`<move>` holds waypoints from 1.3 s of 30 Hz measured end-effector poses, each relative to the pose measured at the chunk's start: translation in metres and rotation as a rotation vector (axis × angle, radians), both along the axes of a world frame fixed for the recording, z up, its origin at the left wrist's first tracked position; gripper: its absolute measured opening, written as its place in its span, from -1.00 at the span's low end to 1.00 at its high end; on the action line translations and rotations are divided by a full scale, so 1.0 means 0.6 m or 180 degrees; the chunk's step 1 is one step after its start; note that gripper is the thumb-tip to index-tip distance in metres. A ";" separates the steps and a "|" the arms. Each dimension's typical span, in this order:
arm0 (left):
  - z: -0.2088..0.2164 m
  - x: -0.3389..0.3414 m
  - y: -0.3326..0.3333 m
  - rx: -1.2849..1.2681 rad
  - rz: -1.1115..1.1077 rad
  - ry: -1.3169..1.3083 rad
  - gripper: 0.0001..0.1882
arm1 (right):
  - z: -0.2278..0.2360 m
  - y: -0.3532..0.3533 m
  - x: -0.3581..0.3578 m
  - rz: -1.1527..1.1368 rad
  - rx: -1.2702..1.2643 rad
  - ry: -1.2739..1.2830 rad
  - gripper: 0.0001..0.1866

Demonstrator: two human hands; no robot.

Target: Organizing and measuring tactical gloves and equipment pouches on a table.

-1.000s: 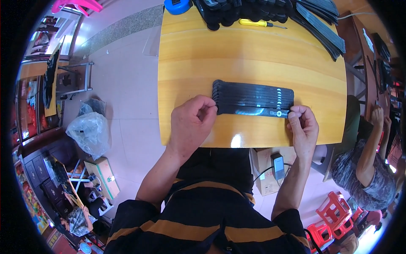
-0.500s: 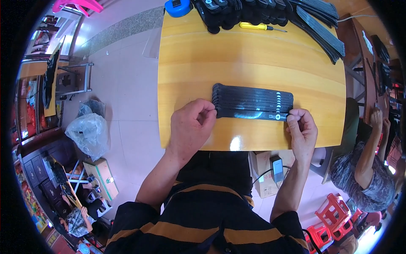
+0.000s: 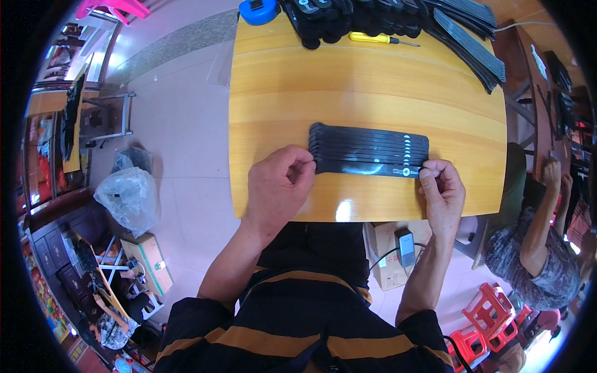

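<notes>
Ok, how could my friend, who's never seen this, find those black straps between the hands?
Find the yellow wooden table, then its near side. There, between the left hand and the right hand, lies a flat, overlapping row of black straps. Unlike the dark bundles at the far edge, it lies nearest the person, a line of white marks crossing near its right end.

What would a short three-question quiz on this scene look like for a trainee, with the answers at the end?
1. Which hand is at the white-marked end of the black straps: A) left, B) right, C) neither?
2. True or false: the screwdriver lies farther from the person than the straps do.
3. Fill in the colour: the object at the far left corner of the table is ____.

Key:
1. B, the right hand.
2. True.
3. Blue.
</notes>
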State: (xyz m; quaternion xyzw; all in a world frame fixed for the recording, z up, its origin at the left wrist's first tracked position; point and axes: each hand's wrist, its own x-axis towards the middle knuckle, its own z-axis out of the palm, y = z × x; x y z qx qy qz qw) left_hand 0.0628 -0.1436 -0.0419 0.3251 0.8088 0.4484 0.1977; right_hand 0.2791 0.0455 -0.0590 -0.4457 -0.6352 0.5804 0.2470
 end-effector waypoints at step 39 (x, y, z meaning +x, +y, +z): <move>-0.028 0.000 -0.005 0.0171 -0.0003 0.0475 -0.92 | 0.035 -0.099 -0.038 0.0739 0.3190 -0.0818 -0.62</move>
